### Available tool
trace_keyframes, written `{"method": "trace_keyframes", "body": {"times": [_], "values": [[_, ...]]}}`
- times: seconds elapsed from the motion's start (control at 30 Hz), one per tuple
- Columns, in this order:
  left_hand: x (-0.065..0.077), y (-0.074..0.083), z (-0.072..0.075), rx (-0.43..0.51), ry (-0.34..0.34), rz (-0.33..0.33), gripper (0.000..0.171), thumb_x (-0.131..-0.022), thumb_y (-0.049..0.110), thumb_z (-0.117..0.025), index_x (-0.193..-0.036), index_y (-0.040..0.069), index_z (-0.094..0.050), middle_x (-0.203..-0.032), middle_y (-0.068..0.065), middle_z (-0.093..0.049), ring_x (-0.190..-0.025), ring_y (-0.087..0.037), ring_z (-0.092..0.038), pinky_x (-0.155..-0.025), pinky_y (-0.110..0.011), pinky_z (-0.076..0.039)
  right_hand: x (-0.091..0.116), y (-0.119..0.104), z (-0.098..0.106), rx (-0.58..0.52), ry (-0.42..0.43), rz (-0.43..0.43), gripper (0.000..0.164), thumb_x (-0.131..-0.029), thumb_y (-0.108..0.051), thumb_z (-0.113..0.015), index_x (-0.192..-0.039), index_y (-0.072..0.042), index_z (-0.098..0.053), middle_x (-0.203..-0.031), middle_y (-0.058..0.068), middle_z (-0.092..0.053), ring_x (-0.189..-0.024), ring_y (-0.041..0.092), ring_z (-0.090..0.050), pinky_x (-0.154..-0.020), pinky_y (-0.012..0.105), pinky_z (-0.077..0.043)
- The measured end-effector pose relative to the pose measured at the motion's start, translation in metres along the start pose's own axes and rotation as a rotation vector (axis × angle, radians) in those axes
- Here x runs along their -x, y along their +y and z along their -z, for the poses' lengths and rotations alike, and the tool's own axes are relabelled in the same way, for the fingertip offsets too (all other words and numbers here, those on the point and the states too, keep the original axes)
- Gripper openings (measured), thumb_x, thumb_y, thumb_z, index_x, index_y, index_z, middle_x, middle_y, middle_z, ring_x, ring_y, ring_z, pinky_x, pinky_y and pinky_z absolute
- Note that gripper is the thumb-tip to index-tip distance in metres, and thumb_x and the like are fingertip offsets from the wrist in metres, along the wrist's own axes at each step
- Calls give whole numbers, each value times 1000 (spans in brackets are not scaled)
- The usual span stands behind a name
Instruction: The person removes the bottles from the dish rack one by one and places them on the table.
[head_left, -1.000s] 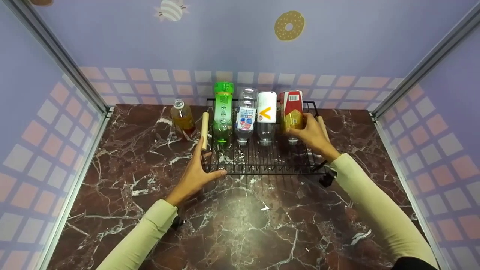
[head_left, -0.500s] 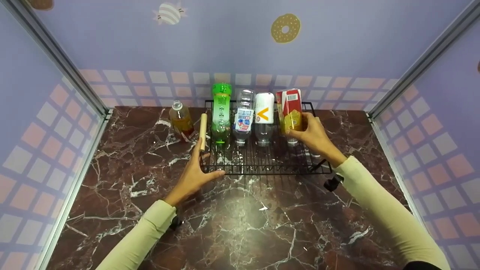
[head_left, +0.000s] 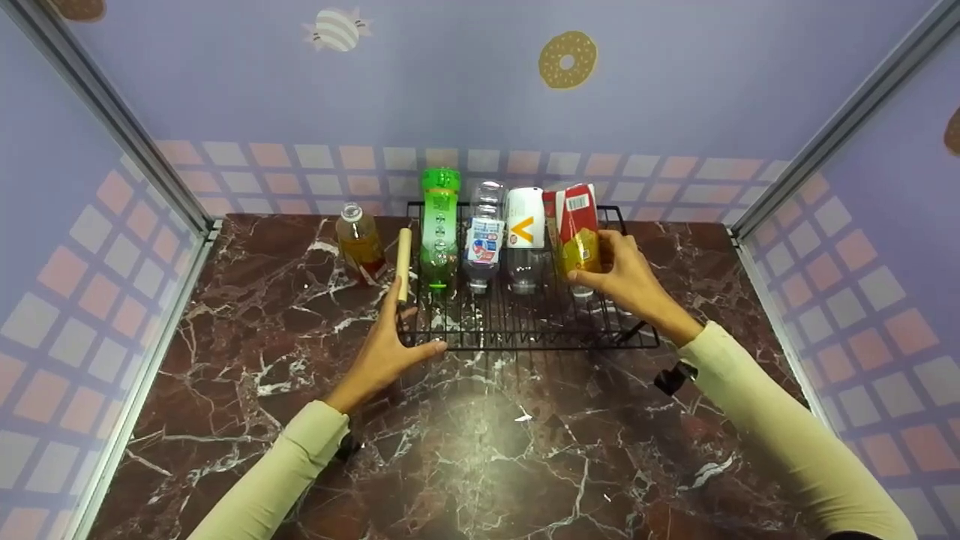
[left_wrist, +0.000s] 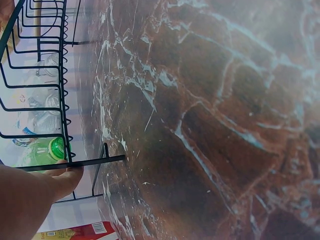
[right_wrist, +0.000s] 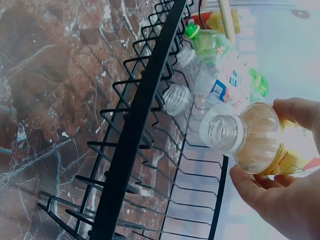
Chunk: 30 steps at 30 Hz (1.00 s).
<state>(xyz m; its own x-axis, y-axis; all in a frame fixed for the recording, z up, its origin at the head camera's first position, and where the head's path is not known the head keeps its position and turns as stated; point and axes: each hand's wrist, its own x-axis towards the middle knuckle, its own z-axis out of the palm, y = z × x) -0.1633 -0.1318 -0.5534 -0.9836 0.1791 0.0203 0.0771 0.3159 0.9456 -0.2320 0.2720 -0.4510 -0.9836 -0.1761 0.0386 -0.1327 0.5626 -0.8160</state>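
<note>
My right hand (head_left: pixel 630 277) grips a clear bottle (head_left: pixel 577 217) with a red and yellow label over the right part of a black wire rack (head_left: pixel 540 349). Its uncapped neck (right_wrist: pixel 225 134) points toward the rack's front, and its base leans left. Farther left in the rack lie a green bottle (head_left: pixel 439 225), a clear bottle with a white and blue label (head_left: pixel 484 240) and one with a white label bearing an orange V (head_left: pixel 525 217), necks toward me. My left hand (head_left: pixel 382 356) holds the rack's front left corner, thumb along the front rail.
A bottle with a yellow and red label (head_left: pixel 361 244) stands on the dark marbled table (head_left: pixel 480 450) left of the rack. A light wooden handle (head_left: pixel 404 266) rises at the rack's left side. Patterned panels (head_left: pixel 450 90) enclose the table's back and sides.
The bottle in my right hand has tilted, its base swinging left, and the hand has shifted slightly. My left hand stays at the rack's corner. The head view has moved a little.
</note>
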Motion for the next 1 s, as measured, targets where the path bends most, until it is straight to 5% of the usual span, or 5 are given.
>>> {"method": "trace_keyframes", "body": {"times": [0.23,0.4,0.47,0.63,1.0], "values": [[0,-1,0,-6,-3,1,139,-83,41,-99,-179,26,1,-182,-21,-12,-155,-38,-47,-125,-66,-38,13,-10,-3,-39,-45,45,81,-92,-12,-90,-155,10,-45,-148,30,-58,-129,44,-66,-113,55,-56],[0,-2,0,-5,-2,12,139,-83,40,-99,-179,28,1,-182,-21,-11,-155,-37,-47,-124,-66,-40,21,-16,-7,103,-38,116,81,-89,-17,-93,-153,8,-49,-146,30,-65,-131,46,-67,-138,58,-4],[0,-1,0,-7,-2,11,139,-83,39,-99,-179,29,1,-183,-20,-9,-155,-37,-48,-124,-66,-40,24,-17,-9,113,-51,131,82,-88,-16,-93,-153,7,-50,-144,29,-66,-128,46,-68,-137,59,-9],[-1,-1,-1,-3,-1,6,139,-82,38,-100,-179,29,0,-184,-16,-7,-155,-36,-48,-126,-63,-39,32,-17,-15,34,-128,125,82,-89,-9,-92,-155,6,-46,-143,28,-65,-121,43,-71,-105,55,-61],[-1,-3,0,16,-1,-4,139,-83,36,-100,-179,28,0,-183,-19,-6,-155,-38,-48,-125,-62,-41,46,-23,-18,134,-177,246,81,-88,-8,-93,-154,7,-49,-142,26,-66,-117,40,-72,-100,53,-64]]}}
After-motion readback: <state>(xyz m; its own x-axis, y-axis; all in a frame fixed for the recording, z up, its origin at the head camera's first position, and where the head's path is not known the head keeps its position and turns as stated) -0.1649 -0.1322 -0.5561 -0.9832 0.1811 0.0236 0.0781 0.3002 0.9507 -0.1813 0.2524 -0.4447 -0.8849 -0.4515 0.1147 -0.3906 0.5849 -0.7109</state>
